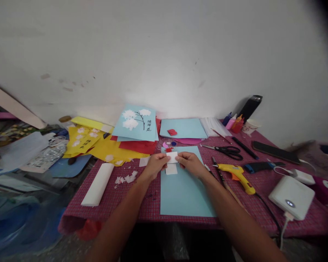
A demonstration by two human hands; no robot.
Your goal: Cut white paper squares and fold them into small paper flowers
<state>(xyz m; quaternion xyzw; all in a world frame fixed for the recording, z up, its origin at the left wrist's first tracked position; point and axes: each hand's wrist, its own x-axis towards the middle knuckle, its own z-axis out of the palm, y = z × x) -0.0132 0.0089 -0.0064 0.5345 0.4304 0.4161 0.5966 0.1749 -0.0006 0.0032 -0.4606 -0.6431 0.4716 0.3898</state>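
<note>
Two hands are working on one small item, and both are gripping it. My left hand (156,163) is pinching the left edge of a white paper (172,157), and my right hand (190,162) is clamping the right edge. The paper is sitting between my fingertips, over the far part of a blue sheet (184,198). A white square (171,169) is showing just on the near side of the grip; whether it is joining the held paper, I cannot tell.

I am judging the step in hand to be folding or lining up, since neither hand is using a tool. Scissors (221,149) and a glue gun (236,175) are lying to the right of the grip. White scraps (126,178) and a white roll (97,185) are lying to its left, and a flower picture (139,127) is resting beyond, also leftward.

In my assessment, the next move is calling for even pressure from both thumbs and matching edges; unequal pulling is risking a skewed crease.
</note>
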